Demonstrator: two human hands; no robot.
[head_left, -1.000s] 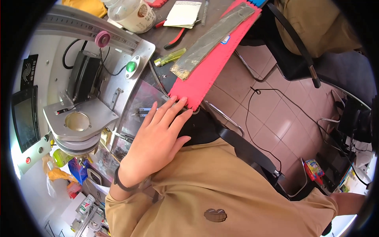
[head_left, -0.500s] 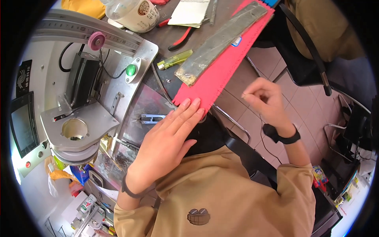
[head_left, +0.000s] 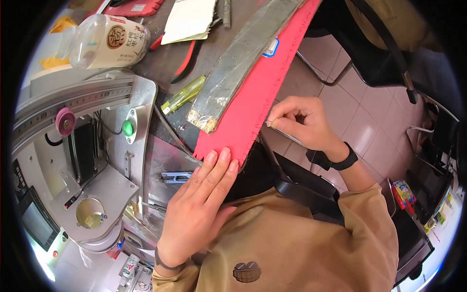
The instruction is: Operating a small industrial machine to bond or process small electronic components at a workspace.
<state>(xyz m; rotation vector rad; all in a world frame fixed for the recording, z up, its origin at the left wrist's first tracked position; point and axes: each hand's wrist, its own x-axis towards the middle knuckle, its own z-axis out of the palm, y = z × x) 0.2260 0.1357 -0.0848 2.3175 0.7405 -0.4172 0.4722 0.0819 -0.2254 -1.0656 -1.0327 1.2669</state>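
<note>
A long red sheet (head_left: pixel 238 129) with a frayed, notched edge runs across the table to the far right. My left hand (head_left: pixel 197 204) lies flat on its near end, fingers stretched out. Just right of the sheet's edge, my right hand (head_left: pixel 304 124) is closed in a pinch, with thumb and forefinger tips together. A thin, tiny thing shows at those fingertips, too small to name. On top of the sheet rests a long, worn grey bar (head_left: pixel 233 68). A small blue-and-white label (head_left: pixel 271 47) shows beside the bar.
A metal machine with a green button (head_left: pixel 127 128) stands at left. On the table lie blue thread snips (head_left: pixel 176 177), a yellow-green cutter (head_left: pixel 184 95), red-handled pliers (head_left: pixel 187 61), a notepad (head_left: pixel 188 19) and a plastic bottle (head_left: pixel 109 41). A black chair (head_left: pixel 374 73) stands at right.
My right hand has come closer to the red sheet's right edge, its fingertips now almost at it. My left hand stays flat on the sheet. The whole view has shifted.
</note>
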